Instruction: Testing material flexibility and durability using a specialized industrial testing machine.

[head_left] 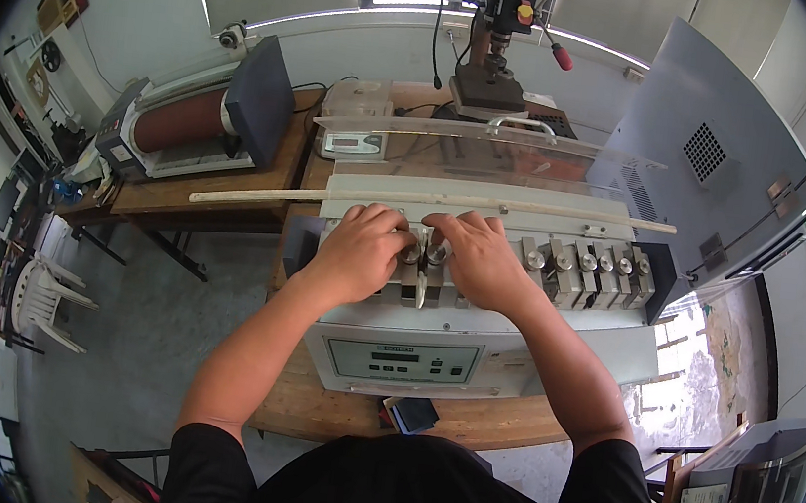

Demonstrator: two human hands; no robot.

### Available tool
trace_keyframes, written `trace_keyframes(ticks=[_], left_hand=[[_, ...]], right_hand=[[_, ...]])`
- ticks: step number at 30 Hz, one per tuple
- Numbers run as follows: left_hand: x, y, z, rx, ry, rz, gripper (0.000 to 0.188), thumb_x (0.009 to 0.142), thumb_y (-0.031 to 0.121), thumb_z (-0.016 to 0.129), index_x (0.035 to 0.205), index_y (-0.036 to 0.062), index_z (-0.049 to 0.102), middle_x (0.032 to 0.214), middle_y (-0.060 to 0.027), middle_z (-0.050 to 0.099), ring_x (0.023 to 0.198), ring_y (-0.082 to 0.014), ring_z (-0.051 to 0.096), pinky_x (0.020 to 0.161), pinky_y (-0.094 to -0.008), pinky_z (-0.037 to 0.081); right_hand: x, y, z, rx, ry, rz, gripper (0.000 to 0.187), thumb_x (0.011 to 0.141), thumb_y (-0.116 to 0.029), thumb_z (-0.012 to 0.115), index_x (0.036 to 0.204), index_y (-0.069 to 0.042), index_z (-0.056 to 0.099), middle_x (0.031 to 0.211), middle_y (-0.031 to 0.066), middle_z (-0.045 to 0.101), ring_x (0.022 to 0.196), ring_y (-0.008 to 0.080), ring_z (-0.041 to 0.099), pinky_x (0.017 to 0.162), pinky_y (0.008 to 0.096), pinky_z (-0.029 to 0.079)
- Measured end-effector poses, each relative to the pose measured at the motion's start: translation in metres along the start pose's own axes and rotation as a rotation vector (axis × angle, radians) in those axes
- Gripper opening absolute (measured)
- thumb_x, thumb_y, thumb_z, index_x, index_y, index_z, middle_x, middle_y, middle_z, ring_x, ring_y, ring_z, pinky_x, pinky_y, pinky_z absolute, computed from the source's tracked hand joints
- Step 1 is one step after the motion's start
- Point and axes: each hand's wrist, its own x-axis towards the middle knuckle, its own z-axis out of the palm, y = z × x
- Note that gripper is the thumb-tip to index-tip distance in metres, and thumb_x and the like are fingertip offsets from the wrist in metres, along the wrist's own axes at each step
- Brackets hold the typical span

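Both of my arms reach forward over a grey bench machine (342,309) that carries a row of metal clamps. My left hand (358,254) is closed, its fingertips curled on a round metal clamp knob (411,252). Close beside it, my right hand (481,262) grips the neighbouring knob (437,253) with thumb and fingers. A thin pale strip (421,291) stands out between these two clamps, toward me. My fingers partly cover the knobs. More metal clamps (589,263) with round knobs line up to the right of my right hand.
A raised clear cover (484,151) with a metal handle spans the machine's back, near a long pale rod (260,198). Behind stands a drill press (490,83); a drum machine (184,122) is at left. A large grey panel (694,136) rises at right. A dark booklet (414,414) lies in front.
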Motion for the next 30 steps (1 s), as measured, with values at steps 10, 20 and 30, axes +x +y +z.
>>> trace_keyframes(ticks=[10,20,30], left_hand=[[-0.001,-0.005,0.0,-0.022,0.024,-0.028,0.019,0.077,0.0,0.059,0.089,0.0054,0.072,0.11,-0.0073,0.061,0.114,-0.0258,0.053,0.097,-0.0399,0.04],[0.002,-0.019,-0.018,-0.043,-0.038,-0.086,0.03,0.079,-0.003,0.056,0.102,0.0072,0.072,0.124,-0.0091,0.058,0.12,-0.0283,0.051,0.102,-0.0415,0.039],[-0.006,-0.016,-0.016,-0.094,-0.122,-0.061,0.025,0.078,-0.004,0.056,0.096,0.0071,0.071,0.121,-0.0092,0.058,0.12,-0.028,0.051,0.103,-0.0412,0.039]], right_hand=[[0.003,-0.013,0.0,-0.063,-0.038,0.065,0.055,0.077,0.004,0.048,0.13,-0.009,0.052,0.098,0.0039,0.067,0.105,0.0251,0.057,0.093,0.0394,0.036],[0.001,-0.018,0.0,-0.039,0.031,0.062,0.046,0.08,0.002,0.051,0.125,-0.008,0.055,0.099,0.0068,0.068,0.104,0.0255,0.058,0.093,0.0419,0.036],[0.002,-0.017,-0.008,0.167,0.069,0.074,0.041,0.085,0.0,0.049,0.125,-0.008,0.056,0.102,0.0052,0.067,0.107,0.0262,0.056,0.095,0.0414,0.036]])
